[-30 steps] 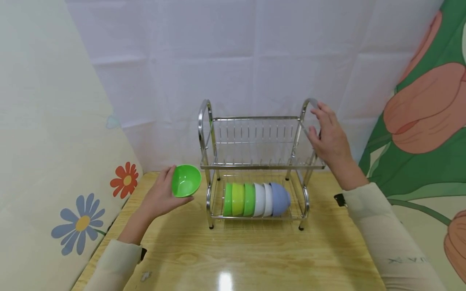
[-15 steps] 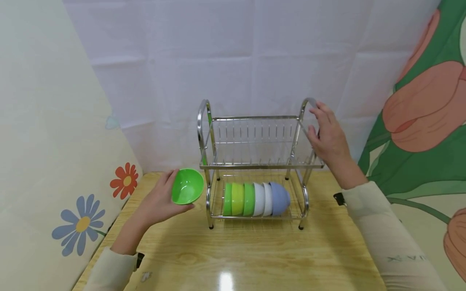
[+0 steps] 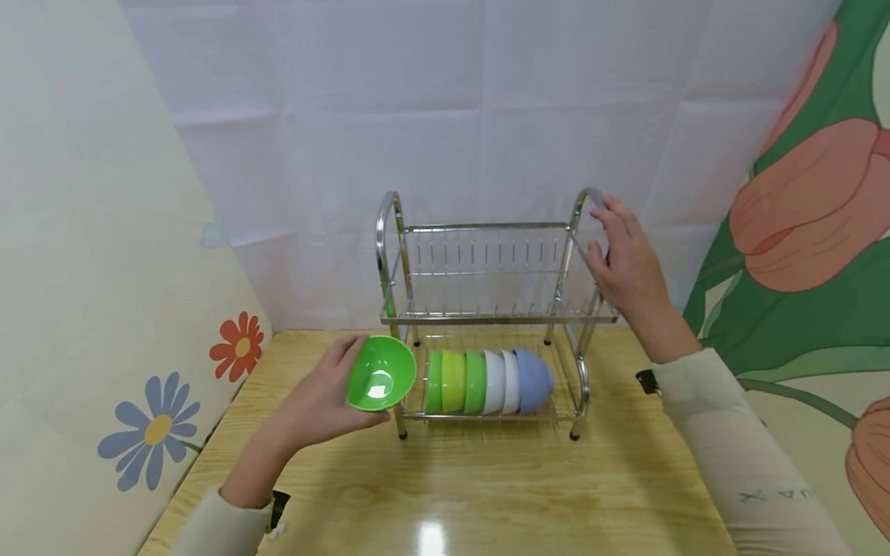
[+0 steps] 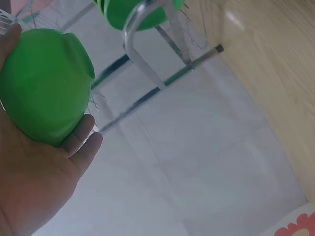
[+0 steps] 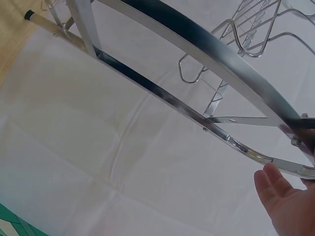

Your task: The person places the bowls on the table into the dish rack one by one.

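My left hand (image 3: 327, 398) holds a green bowl (image 3: 381, 374) by its side, thumb and fingers spread round it. The bowl's hollow faces up toward the head view, just left of the metal dish rack (image 3: 487, 318) and overlapping its left front leg there. The left wrist view shows the underside of the green bowl (image 4: 47, 86) against the palm. My right hand (image 3: 631, 266) grips the rack's right upper side rail; in the right wrist view its fingertips (image 5: 269, 184) lie at the rail (image 5: 246, 151), part of the hand being cut off by the frame edge.
On the rack's lower tier several bowls stand on edge in a row: green ones, a yellow-green bowl (image 3: 454, 382), white ones and a blue bowl (image 3: 534, 380) at the right end. The wooden table (image 3: 487, 486) extends in front, with a white cloth (image 3: 389, 116) behind.
My left hand has carried the green bowl rightward and slightly down toward the rack's lower left side. The right hand and the rack have stayed in place.
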The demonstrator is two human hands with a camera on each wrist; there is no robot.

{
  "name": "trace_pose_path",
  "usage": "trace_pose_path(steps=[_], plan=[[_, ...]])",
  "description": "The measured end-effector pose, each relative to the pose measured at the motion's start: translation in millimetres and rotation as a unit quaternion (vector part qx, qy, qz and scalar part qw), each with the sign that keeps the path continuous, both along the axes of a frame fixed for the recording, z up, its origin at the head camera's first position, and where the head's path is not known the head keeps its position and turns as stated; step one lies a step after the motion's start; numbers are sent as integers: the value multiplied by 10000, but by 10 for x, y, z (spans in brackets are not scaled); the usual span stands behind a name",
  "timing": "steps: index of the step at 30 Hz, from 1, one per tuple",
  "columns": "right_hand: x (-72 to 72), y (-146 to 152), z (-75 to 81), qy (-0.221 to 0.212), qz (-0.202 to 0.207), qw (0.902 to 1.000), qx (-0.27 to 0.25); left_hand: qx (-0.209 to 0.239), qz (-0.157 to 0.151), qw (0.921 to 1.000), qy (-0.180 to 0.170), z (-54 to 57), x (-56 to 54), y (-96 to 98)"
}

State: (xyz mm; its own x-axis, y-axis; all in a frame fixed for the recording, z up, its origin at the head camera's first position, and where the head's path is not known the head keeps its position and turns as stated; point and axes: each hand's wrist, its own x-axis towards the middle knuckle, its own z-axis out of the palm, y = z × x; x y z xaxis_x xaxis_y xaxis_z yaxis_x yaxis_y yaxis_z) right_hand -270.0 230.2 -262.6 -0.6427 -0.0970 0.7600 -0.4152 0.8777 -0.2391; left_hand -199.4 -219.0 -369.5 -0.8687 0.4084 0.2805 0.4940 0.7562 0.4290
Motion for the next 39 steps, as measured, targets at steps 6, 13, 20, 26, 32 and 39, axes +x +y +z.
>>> trace_pose_path(steps=[6, 13, 20, 26, 32, 39], plan=[[111, 12, 75, -639, -387, 9968, 293, 141, -296, 9995, 2, -5, 43, 180], [277, -9, 146, -464, -369, 9961, 660, 171, -503, 9985, -89, -9, 49, 366], [544, -181, 47, 698, 378, 9962, 362, 192, -735, 9971, -4, -56, 38, 525], [786, -419, -210, 1464, 954, 9846, -32, 276, -940, 9952, 24, -74, 48, 700], [960, -672, -429, 2427, 1396, 9594, -326, 272, -1155, 9929, 126, -59, 74, 838], [1105, -924, -678, 2813, 2038, 9350, -710, 370, -1236, 9907, 440, -75, 87, 953]])
